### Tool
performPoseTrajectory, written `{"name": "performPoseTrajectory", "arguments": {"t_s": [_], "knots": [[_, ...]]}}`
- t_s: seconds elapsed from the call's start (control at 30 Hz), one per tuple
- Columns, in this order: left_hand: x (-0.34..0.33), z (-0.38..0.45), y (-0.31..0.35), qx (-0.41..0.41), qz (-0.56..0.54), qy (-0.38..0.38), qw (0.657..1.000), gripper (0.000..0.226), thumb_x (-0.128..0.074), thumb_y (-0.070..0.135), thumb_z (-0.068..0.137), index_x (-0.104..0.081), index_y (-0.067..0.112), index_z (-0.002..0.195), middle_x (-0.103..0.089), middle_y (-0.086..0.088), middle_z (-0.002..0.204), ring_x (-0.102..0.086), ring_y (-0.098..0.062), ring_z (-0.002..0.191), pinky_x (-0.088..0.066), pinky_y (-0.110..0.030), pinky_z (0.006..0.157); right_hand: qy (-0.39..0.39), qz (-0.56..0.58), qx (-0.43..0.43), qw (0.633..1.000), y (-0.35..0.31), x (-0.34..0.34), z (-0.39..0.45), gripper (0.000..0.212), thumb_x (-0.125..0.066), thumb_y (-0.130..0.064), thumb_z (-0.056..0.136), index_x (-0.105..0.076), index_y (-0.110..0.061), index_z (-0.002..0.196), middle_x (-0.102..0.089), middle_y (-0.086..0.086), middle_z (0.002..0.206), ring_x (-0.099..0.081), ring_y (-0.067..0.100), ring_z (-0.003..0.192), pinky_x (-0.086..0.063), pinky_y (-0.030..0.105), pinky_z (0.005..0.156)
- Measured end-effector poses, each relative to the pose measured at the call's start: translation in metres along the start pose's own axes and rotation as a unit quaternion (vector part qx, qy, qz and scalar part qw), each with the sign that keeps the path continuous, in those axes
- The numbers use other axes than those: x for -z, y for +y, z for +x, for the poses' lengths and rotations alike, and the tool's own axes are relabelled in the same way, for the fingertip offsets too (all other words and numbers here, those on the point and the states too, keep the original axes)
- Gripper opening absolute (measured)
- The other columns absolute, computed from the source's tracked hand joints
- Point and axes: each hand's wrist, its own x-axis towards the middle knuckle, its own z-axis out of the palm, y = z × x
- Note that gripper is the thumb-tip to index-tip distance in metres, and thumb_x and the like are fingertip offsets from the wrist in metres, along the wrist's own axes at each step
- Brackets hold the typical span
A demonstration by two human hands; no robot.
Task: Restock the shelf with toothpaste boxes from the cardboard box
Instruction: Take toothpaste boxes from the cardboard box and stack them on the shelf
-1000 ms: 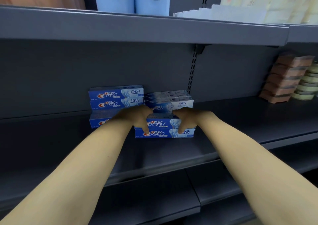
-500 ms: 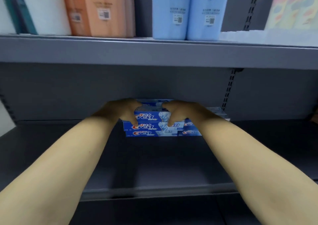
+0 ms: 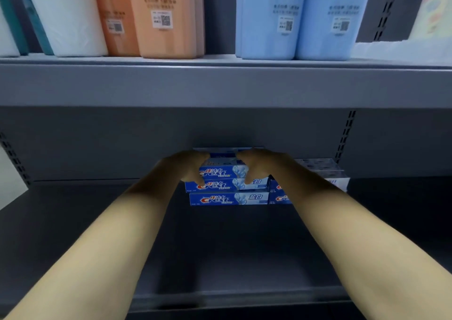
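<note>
Above both hands, orange packs (image 3: pixel 156 18); beside them, blue packs (image 3: pixel 298 18).

On the upper shelf board (image 3: pixel 220 84), which spans the frame's upper third, packs stand side by side. At upper left is a white pack with teal edging (image 3: pixel 68 18), leaning. Just right of it are two orange packs (image 3: pixel 156 16), each with a white label bearing a square code. Right of centre stand two light blue packs (image 3: pixel 300 16), touching each other, labelled likewise. At the upper right corner a pale patterned pack (image 3: pixel 435 8) shows only partly. Slotted uprights (image 3: pixel 344 136) run down the grey back panel.
</note>
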Motion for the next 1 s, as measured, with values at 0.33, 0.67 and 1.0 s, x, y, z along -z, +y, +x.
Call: {"name": "performPoseTrajectory", "arguments": {"t_s": [0.33, 0.67, 1.0], "knots": [[-0.006, 0.019, -0.003, -0.046, 0.067, 0.047, 0.996, 0.072, -0.074, 0.029, 0.078, -0.037, 0.014, 0.138, -0.042, -0.003, 0.135, -0.047, -0.021, 0.12, -0.042, -0.034, 0.1, -0.022, 0.015, -0.023, 0.999, 0.007, -0.004, 0.011, 0.084, -0.072, -0.02, 0.082, -0.022, -0.015, 0.15, -0.036, 0.011, 0.15, -0.044, 0.028, 0.129, -0.041, 0.036, 0.1], [-0.014, 0.005, -0.003, -0.077, 0.202, 0.157, 0.964, 0.085, -0.066, 0.051, 0.079, -0.025, 0.017, 0.145, -0.032, -0.001, 0.144, -0.034, -0.019, 0.131, -0.025, -0.034, 0.108, 0.072, 0.021, 0.017, 0.997, 0.014, -0.009, -0.001, 0.079, -0.075, -0.025, 0.079, -0.03, -0.015, 0.143, -0.045, 0.012, 0.141, -0.049, 0.029, 0.121, -0.043, 0.037, 0.094], [-0.058, -0.014, 0.02, 0.025, 0.211, 0.215, 0.953, 0.094, -0.056, 0.042, 0.09, 0.007, 0.006, 0.15, -0.006, -0.012, 0.155, -0.01, -0.027, 0.144, -0.01, -0.039, 0.117, 0.22, -0.097, 0.037, 0.97, 0.007, -0.023, -0.013, 0.086, -0.065, -0.046, 0.083, -0.019, -0.014, 0.15, -0.024, 0.009, 0.152, -0.028, 0.026, 0.137, -0.026, 0.039, 0.111]]}}
